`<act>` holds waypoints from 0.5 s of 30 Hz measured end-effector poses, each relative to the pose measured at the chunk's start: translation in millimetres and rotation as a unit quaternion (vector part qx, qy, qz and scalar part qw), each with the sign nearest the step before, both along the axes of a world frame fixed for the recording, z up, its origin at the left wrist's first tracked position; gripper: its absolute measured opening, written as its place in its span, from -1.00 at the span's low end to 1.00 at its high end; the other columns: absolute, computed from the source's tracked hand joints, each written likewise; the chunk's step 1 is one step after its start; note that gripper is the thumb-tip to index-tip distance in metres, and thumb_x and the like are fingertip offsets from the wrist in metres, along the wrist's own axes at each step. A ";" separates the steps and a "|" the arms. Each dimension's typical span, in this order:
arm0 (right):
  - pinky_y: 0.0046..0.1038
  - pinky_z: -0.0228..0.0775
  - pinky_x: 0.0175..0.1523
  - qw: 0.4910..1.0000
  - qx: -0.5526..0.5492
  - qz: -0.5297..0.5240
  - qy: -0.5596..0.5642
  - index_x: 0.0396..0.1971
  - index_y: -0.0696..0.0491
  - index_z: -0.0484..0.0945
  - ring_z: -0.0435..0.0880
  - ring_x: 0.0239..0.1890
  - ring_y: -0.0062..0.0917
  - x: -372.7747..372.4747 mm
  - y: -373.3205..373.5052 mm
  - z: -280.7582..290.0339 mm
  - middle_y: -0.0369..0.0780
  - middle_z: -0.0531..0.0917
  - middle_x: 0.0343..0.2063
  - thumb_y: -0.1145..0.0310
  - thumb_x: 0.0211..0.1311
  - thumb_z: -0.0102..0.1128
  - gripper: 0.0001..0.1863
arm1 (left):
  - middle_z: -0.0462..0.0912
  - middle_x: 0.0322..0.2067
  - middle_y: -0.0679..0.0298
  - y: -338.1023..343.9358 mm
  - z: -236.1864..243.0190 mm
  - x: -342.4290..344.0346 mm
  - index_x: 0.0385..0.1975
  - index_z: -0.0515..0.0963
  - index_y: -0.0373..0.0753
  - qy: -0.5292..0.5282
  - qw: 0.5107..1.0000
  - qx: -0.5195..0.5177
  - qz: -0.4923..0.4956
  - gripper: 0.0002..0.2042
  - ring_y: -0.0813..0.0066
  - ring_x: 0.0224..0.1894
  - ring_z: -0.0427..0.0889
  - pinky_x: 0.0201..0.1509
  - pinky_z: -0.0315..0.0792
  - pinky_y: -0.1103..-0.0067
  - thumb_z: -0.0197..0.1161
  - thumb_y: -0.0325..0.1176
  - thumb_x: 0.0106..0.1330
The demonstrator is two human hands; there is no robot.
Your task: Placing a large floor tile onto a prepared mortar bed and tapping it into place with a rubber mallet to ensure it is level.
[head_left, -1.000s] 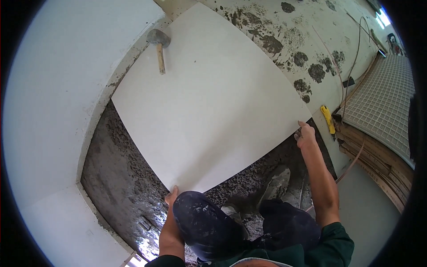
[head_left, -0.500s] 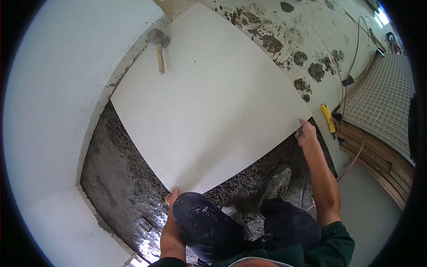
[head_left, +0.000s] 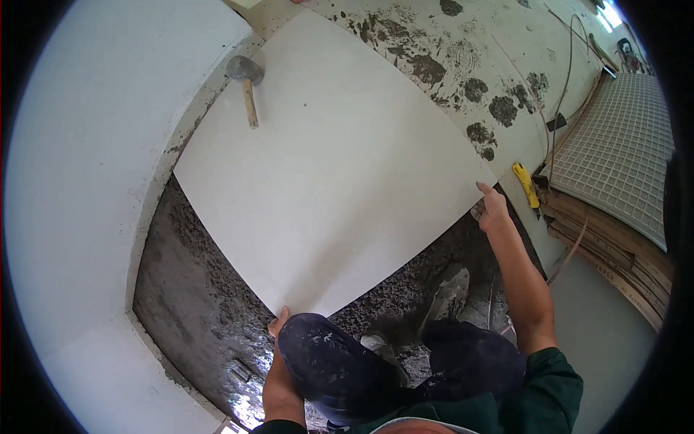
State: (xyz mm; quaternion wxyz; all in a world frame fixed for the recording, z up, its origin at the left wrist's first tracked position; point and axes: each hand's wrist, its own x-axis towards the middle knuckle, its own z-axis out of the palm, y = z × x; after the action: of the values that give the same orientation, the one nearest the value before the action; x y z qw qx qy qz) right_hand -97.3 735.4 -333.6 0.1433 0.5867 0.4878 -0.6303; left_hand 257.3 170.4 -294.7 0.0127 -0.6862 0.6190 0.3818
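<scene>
A large cream floor tile [head_left: 347,159] lies across the dark wet mortar bed [head_left: 202,267]. At the tile's near corner is my left hand [head_left: 278,322], its thumb on the upper face and its other fingers mostly hidden. My right hand [head_left: 493,210] grips the near edge by the right corner, thumb over the top and fingers bent at the edge. A mallet [head_left: 246,70] with a grey head and wooden handle rests on the tile's far left part.
A white wall [head_left: 79,181] borders the left side. To the right are a yellow utility knife [head_left: 525,185] and a stack of tiles [head_left: 614,159] with a gridded back uppermost, beside cardboard [head_left: 607,253]. Mortar splotches [head_left: 502,111] mark the floor beyond. My shoes stand in the mortar.
The view has shifted slightly. My right hand's fingers look a little looser at the tile edge. My left hand stays at the near corner, and the mallet still lies on the tile.
</scene>
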 end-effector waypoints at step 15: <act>-0.08 0.49 0.16 0.932 0.287 0.202 0.093 0.05 0.31 0.50 0.60 0.10 0.00 29.8 -62.1 9.0 0.10 0.60 -0.01 0.10 0.13 0.44 -0.34 | 0.12 0.47 -0.24 -28.4 7.9 -75.1 0.49 0.02 -0.54 -0.107 0.961 0.048 -0.252 -0.02 -0.05 0.54 0.12 0.54 0.20 0.22 0.44 -0.02 0.30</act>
State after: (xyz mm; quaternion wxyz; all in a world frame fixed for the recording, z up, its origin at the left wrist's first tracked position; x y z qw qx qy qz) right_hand -67.5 673.3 -324.6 0.0468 0.4308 0.7670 -0.4733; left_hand 182.2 141.9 -286.8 0.2077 -0.5433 0.7477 0.3204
